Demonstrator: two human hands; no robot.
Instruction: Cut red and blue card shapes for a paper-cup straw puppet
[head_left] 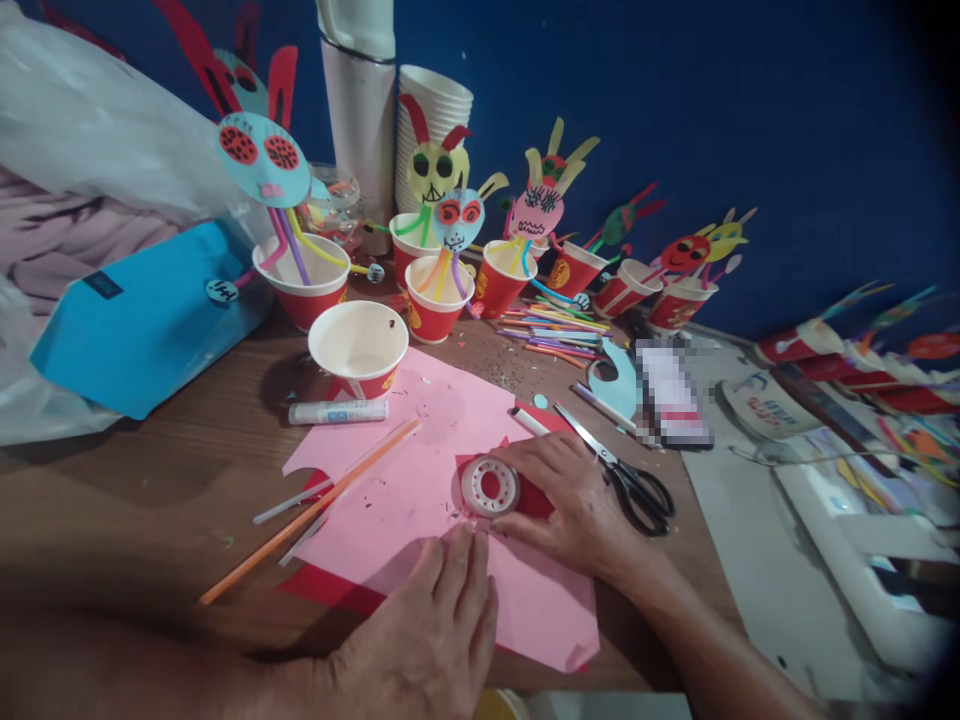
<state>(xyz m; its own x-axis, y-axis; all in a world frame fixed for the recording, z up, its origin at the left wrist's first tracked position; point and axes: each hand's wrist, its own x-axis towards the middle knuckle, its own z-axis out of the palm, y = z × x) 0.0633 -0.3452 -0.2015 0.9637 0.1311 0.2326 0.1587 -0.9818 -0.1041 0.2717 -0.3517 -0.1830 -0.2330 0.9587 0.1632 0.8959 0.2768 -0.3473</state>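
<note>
A small roll of clear tape (490, 486) sits over the pink paper (420, 480). My right hand (562, 490) curls round the roll's right side, thumb below and fingers above. Just below the roll, my left hand (442, 620) lies palm down, its fingers stretched out side by side with the tips close to my right thumb. Its own thumb is hidden, and I cannot see any tape strip between the hands. Red paper (529, 485) shows beside the roll. Scissors with black handles (637, 490) lie right of my right hand.
An orange stick (315, 505), a glue tube (339, 412) and a paper cup (358, 345) lie or stand to the left. Several cups with paper-faced puppets (439, 290) line the blue wall. Bundled coloured sticks (555, 328), a phone (671, 390) and a blue folder (150, 315) surround the work.
</note>
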